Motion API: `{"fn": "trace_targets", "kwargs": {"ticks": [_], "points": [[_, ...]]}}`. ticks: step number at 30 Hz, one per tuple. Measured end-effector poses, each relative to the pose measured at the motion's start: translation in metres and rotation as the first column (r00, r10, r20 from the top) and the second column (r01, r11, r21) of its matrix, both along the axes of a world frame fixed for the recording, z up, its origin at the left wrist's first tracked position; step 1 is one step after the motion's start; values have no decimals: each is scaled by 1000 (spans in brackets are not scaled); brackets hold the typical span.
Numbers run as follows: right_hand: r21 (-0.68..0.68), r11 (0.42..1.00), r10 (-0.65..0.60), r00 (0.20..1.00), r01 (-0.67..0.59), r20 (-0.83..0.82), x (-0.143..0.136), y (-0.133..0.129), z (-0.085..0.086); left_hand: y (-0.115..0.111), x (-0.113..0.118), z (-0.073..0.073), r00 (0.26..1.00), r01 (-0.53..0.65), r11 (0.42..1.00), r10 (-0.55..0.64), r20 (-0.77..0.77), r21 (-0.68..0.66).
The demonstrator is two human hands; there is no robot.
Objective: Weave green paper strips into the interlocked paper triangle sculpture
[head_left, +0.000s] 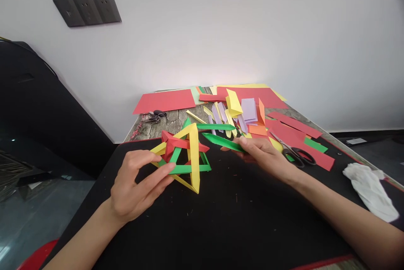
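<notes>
An open paper model (195, 156) made of interlocked yellow, green and red folded strips is held above the black mat. My left hand (139, 186) grips its left side between thumb and fingers. A green strip of the model (216, 127) juts out to the right from its top. Just below that strip, my right hand (257, 152) pinches a separate folded green strip (222, 141), whose pointed end faces the model. A small gap shows between this strip and the model. Parts of the model's left side are hidden behind my left fingers.
Black-handled scissors (296, 155) lie on red paper at the right. Folded yellow, purple and orange pieces (249, 110) are piled behind my hands. Red sheets (167, 101) lie along the wall, near small black-handled snips (156, 115). A white cloth (370, 192) sits on the far right.
</notes>
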State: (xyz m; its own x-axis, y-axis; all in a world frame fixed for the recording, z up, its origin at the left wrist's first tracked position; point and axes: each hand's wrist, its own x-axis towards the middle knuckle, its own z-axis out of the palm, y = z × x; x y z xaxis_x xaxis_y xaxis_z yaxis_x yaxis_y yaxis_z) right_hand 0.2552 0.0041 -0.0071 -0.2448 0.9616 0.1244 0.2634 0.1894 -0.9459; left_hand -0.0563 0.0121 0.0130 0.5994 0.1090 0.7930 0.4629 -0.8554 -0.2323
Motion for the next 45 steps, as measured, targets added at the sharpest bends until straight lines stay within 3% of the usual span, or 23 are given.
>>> {"fn": "trace_targets", "kwargs": {"ticks": [4, 10, 14, 19, 29, 35, 45], "points": [[-38, 990, 139, 973, -134, 186, 13, 2, 6, 1, 1, -3, 999, -15, 1000, 16, 45, -12], [-235, 924, 334, 935, -301, 117, 22, 5, 4, 2, -1, -5, 992, -78, 997, 77, 101, 8], [-211, 911, 396, 893, -353, 215, 27, 5, 6, 3, -3, -5, 987, -102, 995, 99, 126, 16], [-176, 925, 372, 898, -337, 235, 36, 11, 4, 3, -3, -6, 986, -105, 995, 104, 133, 0], [-250, 945, 258, 950, -212, 173, 35, 14, -1, 2, -5, -7, 982, -134, 991, 133, 137, 2], [-320, 937, 171, 982, -137, 81, 30, 14, -1, 1, -7, -6, 989, -88, 996, 91, 113, -28], [-387, 902, 213, 977, -189, 22, 23, 12, -3, 5, -11, -12, 985, -57, 991, 75, 155, -120]]}}
